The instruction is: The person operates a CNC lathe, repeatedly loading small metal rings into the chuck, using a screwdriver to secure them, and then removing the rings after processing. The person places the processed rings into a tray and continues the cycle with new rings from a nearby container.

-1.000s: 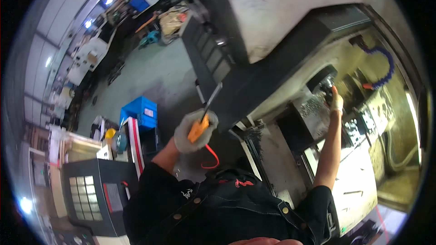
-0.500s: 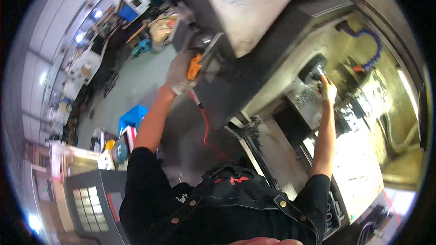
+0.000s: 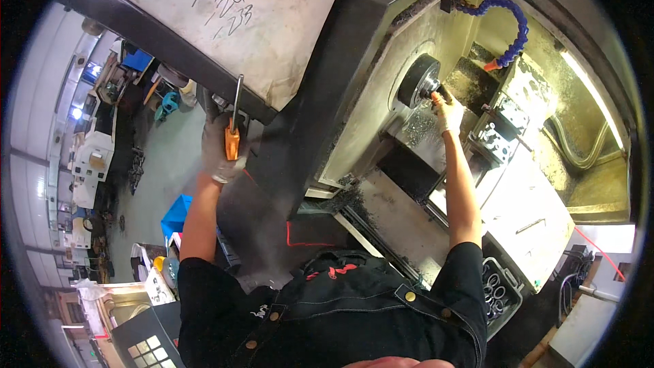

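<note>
My left hand (image 3: 221,158), in a pale glove, is closed around an orange air blow gun (image 3: 232,142). Its long metal nozzle points up, away from me, beside the machine's dark front edge. Inside the lathe, my right hand (image 3: 449,113), also gloved, reaches the dark round chuck (image 3: 414,83). Its fingers close on a small shiny metal part (image 3: 430,86) at the chuck's front; the fingers hide much of it, so its exact kind is unclear.
A blue coolant hose (image 3: 519,24) with an orange tip curves above the tool block (image 3: 495,138). Metal chips lie below the chuck. On the pale cover (image 3: 538,245) rests a thin rod. A grey bin (image 3: 501,293) of metal rings stands near my right elbow. A blue box (image 3: 176,217) sits at left.
The view has turned, so the machine appears further left. My left hand, with the blow gun, now shows lower and further left, nozzle more upright. My right hand stays at the chuck.
</note>
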The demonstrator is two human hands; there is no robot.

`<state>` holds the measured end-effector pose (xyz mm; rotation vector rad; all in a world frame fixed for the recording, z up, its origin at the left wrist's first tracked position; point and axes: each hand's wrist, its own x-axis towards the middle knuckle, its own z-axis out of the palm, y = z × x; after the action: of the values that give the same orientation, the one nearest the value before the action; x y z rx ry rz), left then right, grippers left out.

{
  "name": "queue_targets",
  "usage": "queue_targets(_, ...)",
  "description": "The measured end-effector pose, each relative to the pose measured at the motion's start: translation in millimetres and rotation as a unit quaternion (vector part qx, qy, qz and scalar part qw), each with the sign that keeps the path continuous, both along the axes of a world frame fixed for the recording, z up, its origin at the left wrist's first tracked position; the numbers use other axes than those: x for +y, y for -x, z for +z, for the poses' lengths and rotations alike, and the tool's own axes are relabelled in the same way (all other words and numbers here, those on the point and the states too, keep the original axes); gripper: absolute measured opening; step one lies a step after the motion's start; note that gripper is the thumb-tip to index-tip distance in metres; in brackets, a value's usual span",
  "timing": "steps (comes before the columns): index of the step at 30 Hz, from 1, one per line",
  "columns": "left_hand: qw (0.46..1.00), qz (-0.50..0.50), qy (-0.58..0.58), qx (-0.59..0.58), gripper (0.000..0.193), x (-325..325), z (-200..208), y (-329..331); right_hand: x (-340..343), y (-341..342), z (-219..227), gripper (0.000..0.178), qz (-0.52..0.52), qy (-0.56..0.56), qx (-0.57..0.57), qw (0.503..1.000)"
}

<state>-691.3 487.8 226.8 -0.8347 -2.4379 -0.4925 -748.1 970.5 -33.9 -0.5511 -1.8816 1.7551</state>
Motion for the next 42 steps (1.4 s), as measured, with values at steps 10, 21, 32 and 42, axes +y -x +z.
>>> queue_targets(10, 0.998, -0.059, -0.021, 0.009, 0.073, -32.2, -7.1, 10.7, 4.6, -3.4, 23.1, 0.05, 0.049, -0.148, -0.147, 0.977)
queue_targets(21, 0.992, -0.014, -0.099, -0.072, 0.013, 28.4, 9.1, -53.5, -141.2, -108.2, 58.1, 0.042, 0.369, 0.102, -0.126, 0.915)
queue_targets(32, 0.992, 0.01, -0.067, -0.102, 0.044, 11.3, 30.3, -84.6, -321.4, -216.2, 44.6, 0.077, 0.525, 0.177, -0.102, 0.826)
queue_targets(42, 0.722, -0.054, -0.596, -0.346, 0.048, -137.7, -172.2, -210.3, -360.9, -265.1, 57.0, 0.038, 0.341, 0.165, -0.068, 0.923)
